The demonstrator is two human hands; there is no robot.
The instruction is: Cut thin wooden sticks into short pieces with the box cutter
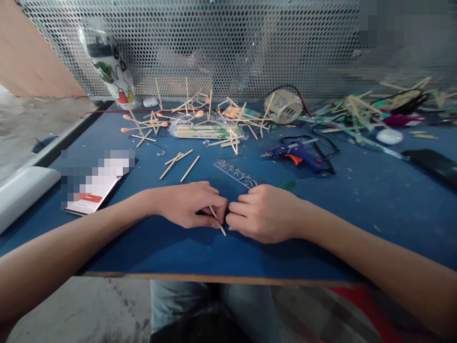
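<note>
My left hand (pixel 189 202) is closed over the blue table, pinching a short wooden stick (pixel 223 230) that slants down between thumb and fingers. Close beside it, almost touching, my right hand (pixel 269 214) is curled with its knuckles up. Whatever its fingers may hold is hidden. A clear stencil ruler (pixel 235 173) lies just beyond the hands, its near end by the right hand. Several cut stick pieces (pixel 189 168) rest past the left hand. A blue glue gun (pixel 300 156) with an orange trigger lies on its side beyond the right hand.
A phone (pixel 102 190) and a white case (pixel 26 195) are at left. Stick assemblies and a packet of sticks (pixel 203 131) line the back, below perforated metal (pixel 214 43). A wrapped bottle (pixel 110 71) stands back left; a dark object (pixel 433 164) lies right.
</note>
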